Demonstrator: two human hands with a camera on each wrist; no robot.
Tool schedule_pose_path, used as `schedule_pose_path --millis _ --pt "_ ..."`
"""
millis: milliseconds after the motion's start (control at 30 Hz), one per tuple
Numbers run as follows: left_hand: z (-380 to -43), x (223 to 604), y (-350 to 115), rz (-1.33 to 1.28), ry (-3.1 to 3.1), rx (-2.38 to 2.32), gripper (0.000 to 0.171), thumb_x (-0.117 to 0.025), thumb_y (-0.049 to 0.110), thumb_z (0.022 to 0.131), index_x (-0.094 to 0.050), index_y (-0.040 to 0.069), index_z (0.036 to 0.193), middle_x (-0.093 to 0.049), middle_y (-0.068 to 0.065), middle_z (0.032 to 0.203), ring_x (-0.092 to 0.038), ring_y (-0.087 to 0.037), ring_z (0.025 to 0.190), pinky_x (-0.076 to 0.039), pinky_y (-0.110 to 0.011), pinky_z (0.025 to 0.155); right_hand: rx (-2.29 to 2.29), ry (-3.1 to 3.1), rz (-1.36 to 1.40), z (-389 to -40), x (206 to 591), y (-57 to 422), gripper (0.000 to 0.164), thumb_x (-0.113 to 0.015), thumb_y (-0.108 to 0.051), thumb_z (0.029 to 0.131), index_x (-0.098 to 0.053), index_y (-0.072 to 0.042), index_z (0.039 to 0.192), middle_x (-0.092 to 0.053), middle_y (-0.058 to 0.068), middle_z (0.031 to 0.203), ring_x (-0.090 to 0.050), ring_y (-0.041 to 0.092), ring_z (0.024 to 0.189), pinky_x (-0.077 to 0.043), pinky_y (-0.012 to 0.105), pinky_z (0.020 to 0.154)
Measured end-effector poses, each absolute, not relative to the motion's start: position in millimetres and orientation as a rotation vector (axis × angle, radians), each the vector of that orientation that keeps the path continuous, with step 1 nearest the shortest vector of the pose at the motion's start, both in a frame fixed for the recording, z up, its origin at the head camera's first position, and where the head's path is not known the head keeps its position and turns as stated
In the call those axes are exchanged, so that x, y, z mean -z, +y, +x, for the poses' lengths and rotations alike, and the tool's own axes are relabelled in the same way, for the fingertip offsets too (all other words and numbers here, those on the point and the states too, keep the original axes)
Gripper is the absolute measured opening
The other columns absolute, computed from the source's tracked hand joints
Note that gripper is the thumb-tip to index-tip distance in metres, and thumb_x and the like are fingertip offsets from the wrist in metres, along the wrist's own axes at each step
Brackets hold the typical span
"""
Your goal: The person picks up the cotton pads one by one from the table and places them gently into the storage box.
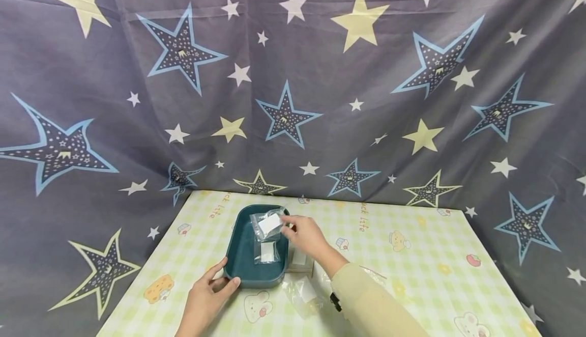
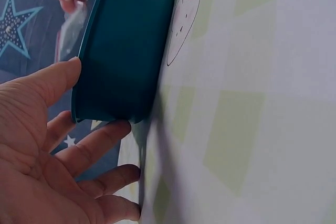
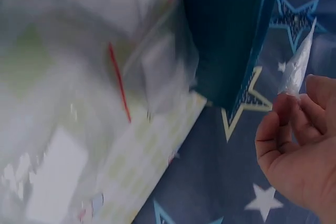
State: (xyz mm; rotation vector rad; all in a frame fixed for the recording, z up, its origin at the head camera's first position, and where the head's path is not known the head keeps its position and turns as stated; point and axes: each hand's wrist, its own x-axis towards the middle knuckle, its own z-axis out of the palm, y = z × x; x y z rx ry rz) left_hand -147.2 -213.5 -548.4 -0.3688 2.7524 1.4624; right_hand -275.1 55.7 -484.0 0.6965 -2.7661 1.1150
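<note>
A dark teal, deep rectangular tray [image 1: 241, 255] stands on the table. My left hand [image 1: 207, 299] holds its near left corner, the thumb on the rim and fingertips along the side, with other fingers spread below in the left wrist view. My right hand [image 1: 311, 237] pinches the edge of a small clear plastic bag [image 1: 267, 225] with a white piece on it, above the tray's far right part. In the right wrist view that bag [image 3: 297, 69] is seen edge-on. A second clear bag [image 1: 267, 252] with a white label lies inside the tray.
Right of the tray lie a greyish flat packet [image 1: 299, 261] and more clear bags [image 1: 304, 293], one with a red strip [image 3: 119, 82] in the right wrist view. The table wears a green checked cloth [image 1: 412, 276]. A star-patterned curtain [image 1: 293, 47] hangs behind.
</note>
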Motion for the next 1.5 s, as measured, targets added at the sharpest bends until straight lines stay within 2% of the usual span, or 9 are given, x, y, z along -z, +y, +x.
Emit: schedule_pose_path --millis 67,167,267,333,667,933,1067,1200,1500 --pt "-147.7 549.1 -213.6 -0.366 2.753 -1.463 0.082 -0.081 0.054 0.093 -0.05 0.019 0.162 -0.079 -0.017 0.125 -0.071 -0.04 0.127 -0.051 -0.064 0.111 -1.09 -2.793 0.737 -269.0 487.0 47.9 0.037 -0.07 -0.018 0.105 -0.072 -0.009 0.141 -0.079 0.01 0.108 -0.056 0.008 0.067 -0.049 0.024 0.061" --pt "-145.9 551.0 -213.2 -0.392 2.745 -1.446 0.083 -0.081 0.055 0.093 -0.052 0.019 0.161 -0.079 -0.018 0.123 -0.072 -0.04 0.125 -0.053 -0.064 0.11 -0.97 -2.834 0.806 -256.2 494.7 39.9 0.037 -0.07 -0.023 0.105 -0.072 -0.011 0.14 -0.079 0.009 0.124 -0.072 0.016 0.088 -0.061 0.031 0.079" --pt "-142.9 553.6 -211.5 -0.428 2.739 -1.436 0.082 -0.082 0.054 0.092 -0.053 0.018 0.16 -0.08 -0.019 0.121 -0.073 -0.041 0.123 -0.053 -0.064 0.109 -0.767 -2.849 0.875 -242.6 501.9 35.3 0.035 -0.071 -0.026 0.104 -0.075 -0.013 0.137 -0.079 0.007 0.13 -0.076 0.023 0.11 -0.061 0.038 0.097" --pt "-142.6 554.3 -210.9 -0.443 2.741 -1.43 0.083 -0.082 0.055 0.092 -0.054 0.017 0.159 -0.08 -0.02 0.121 -0.074 -0.041 0.123 -0.053 -0.065 0.109 -0.645 -2.85 0.904 -235.5 502.7 32.7 0.035 -0.073 -0.029 0.103 -0.076 -0.016 0.136 -0.08 0.004 0.128 -0.075 0.026 0.115 -0.059 0.041 0.1" --pt "-146.1 553.8 -215.4 -0.423 2.735 -1.46 0.084 -0.081 0.054 0.093 -0.05 0.019 0.162 -0.078 -0.019 0.126 -0.072 -0.04 0.126 -0.053 -0.063 0.11 -0.328 -2.9 1.016 -221.0 490.8 25.2 0.041 -0.068 -0.049 0.104 -0.076 -0.026 0.137 -0.084 -0.01 0.108 -0.078 0.013 0.098 -0.056 0.038 0.087" --pt "-147.5 552.3 -214.8 -0.437 2.744 -1.446 0.084 -0.082 0.053 0.093 -0.05 0.019 0.162 -0.078 -0.019 0.125 -0.072 -0.04 0.127 -0.051 -0.065 0.111 -0.465 -2.846 1.107 -214.5 478.0 42.3 0.032 -0.07 -0.038 0.105 -0.079 -0.021 0.131 -0.082 -0.011 0.094 -0.072 0.001 0.081 -0.056 0.031 0.082" --pt "-147.4 551.8 -214.6 -0.456 2.74 -1.426 0.084 -0.082 0.053 0.093 -0.05 0.018 0.162 -0.079 -0.02 0.123 -0.072 -0.041 0.126 -0.051 -0.067 0.11 -0.642 -2.843 1.112 -212.4 473.6 64.9 0.031 -0.069 -0.032 0.106 -0.078 -0.016 0.131 -0.083 -0.008 0.102 -0.074 0.002 0.088 -0.059 0.027 0.088" --pt "-146.5 550.4 -214.0 -0.483 2.728 -1.401 0.083 -0.082 0.053 0.093 -0.05 0.017 0.162 -0.08 -0.02 0.122 -0.072 -0.042 0.124 -0.052 -0.067 0.108 -0.779 -2.843 1.034 -212.8 473.6 96.4 0.031 -0.069 -0.026 0.106 -0.078 -0.012 0.131 -0.083 -0.003 0.104 -0.073 0.004 0.084 -0.059 0.023 0.076" --pt "-149.1 545.6 -208.2 -0.431 2.718 -1.445 0.085 -0.081 0.054 0.093 -0.049 0.019 0.163 -0.078 -0.019 0.127 -0.07 -0.041 0.129 -0.051 -0.064 0.111 -0.836 -2.856 0.709 -217.2 486.0 199.3 0.031 -0.073 -0.024 0.103 -0.078 -0.007 0.129 -0.081 -0.003 0.097 -0.066 0.0 0.077 -0.056 0.021 0.069"
